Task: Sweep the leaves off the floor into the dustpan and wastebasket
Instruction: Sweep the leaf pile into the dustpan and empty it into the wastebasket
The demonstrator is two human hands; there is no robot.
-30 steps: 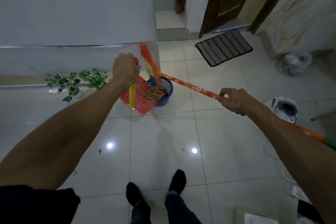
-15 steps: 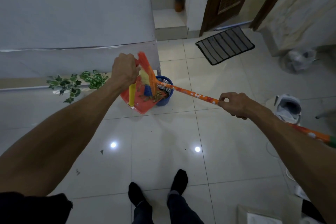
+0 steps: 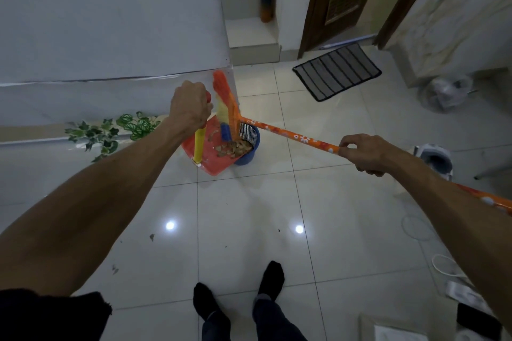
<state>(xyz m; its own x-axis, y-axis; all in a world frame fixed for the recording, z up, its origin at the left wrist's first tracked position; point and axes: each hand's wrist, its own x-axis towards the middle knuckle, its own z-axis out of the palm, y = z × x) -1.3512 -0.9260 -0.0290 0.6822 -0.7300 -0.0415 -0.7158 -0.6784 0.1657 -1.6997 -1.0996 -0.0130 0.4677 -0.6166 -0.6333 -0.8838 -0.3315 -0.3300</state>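
Observation:
A red dustpan (image 3: 213, 160) with a yellow handle (image 3: 199, 147) is tilted against a small blue wastebasket (image 3: 250, 144). Dry brown leaves (image 3: 234, 149) lie heaped at the pan's lower edge, beside the basket's rim. My left hand (image 3: 189, 106) grips the top of the dustpan handle. My right hand (image 3: 365, 152) holds the orange flowered broom stick (image 3: 291, 135). The broom's orange, yellow and blue bristles (image 3: 225, 111) stand on the pan just above the leaves.
A green leafy vine (image 3: 110, 133) lies along the wall's base on the left. A striped doormat (image 3: 336, 70) sits before a brown door. A white appliance (image 3: 435, 156) and white cords (image 3: 443, 266) are at the right. My socked feet (image 3: 238, 293) stand on glossy tiles.
The broom head has swept down the tilted dustpan, pushing the leaves toward its lower edge by the wastebasket. Both hands have kept their grip.

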